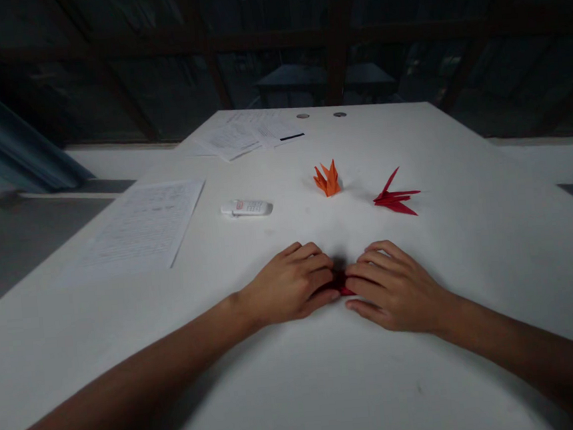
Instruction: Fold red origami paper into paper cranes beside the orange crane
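Gripping small dark red folded paper (pixel 341 282) on the white bench (pixel 301 387) with nearly closed left fingers (pixel 318 279); touching it with bent right fingers (pixel 366 273), slightly open at the thumb. Cannot tell how near to done. Farther off, see spiky orange paper (pixel 332 181) and spiky red paper (pixel 395 199), already shaped.

Red paper (pixel 343 283) — folded, partly hidden; flat on the white table (pixel 301 387).
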